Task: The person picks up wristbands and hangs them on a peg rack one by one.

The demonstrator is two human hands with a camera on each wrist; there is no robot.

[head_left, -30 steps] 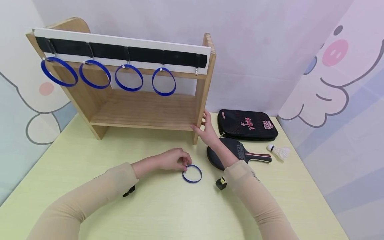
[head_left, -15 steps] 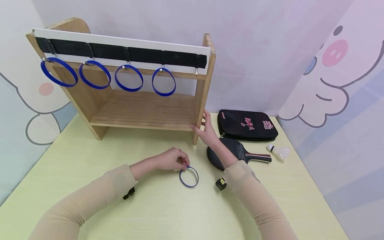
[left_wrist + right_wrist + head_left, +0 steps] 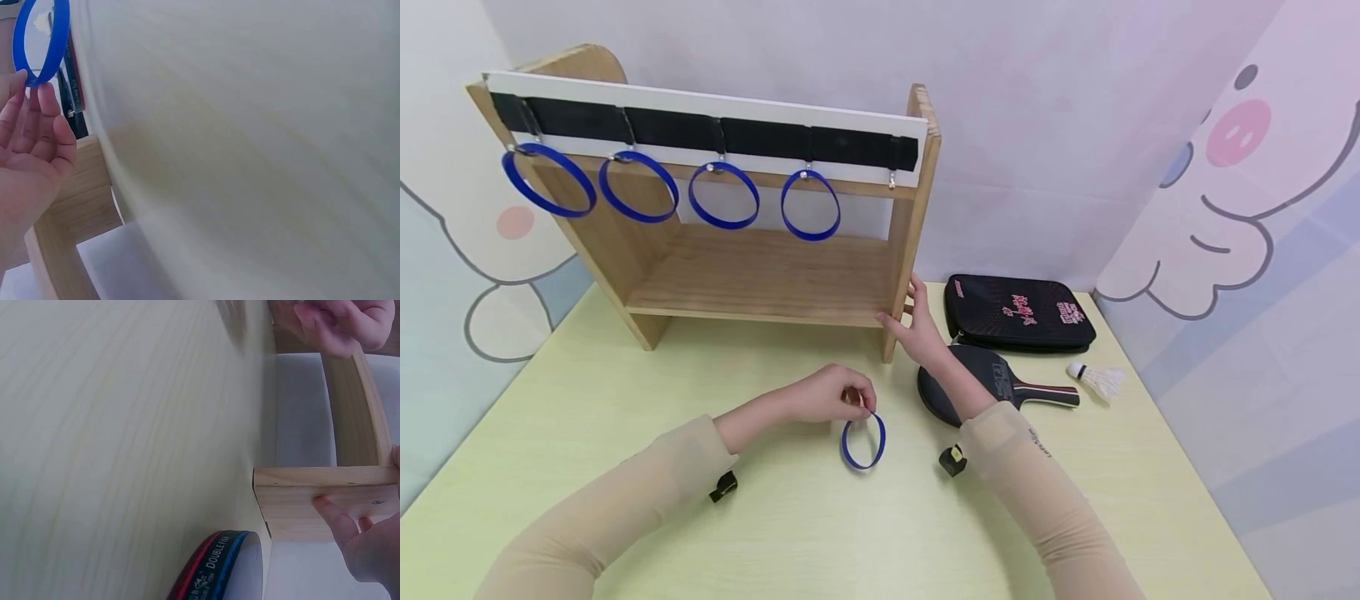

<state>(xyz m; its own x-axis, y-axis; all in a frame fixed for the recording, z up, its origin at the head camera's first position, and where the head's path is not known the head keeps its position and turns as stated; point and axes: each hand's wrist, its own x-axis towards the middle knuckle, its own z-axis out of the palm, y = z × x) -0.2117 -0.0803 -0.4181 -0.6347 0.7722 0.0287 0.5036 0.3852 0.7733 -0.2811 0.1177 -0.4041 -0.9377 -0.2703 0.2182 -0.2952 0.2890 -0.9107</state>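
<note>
My left hand [image 3: 829, 394] pinches a thin blue ring [image 3: 861, 467] between thumb and fingers, the ring standing tilted just above the table. In the left wrist view the same ring [image 3: 60, 34] rises from the fingertips. My right hand [image 3: 922, 335] grips the right side panel of a wooden shelf [image 3: 760, 271], thumb at the front edge. Its fingers press the outer face, seen in the right wrist view. Several blue rings hang from metal hooks along the shelf's black strip [image 3: 673, 131]; the rightmost hook [image 3: 892, 178] carries no ring.
Right of the shelf lie a black zip case [image 3: 1018, 312], a table tennis bat [image 3: 973, 375] partly under my right forearm, and a shuttlecock [image 3: 1099, 380]. Everything stands on a pale yellow-green table [image 3: 820, 533], with walls behind and at both sides.
My left hand has lifted the blue ring from lying nearly flat to a steeper tilt, shifting it slightly left. The right hand has stayed on the shelf.
</note>
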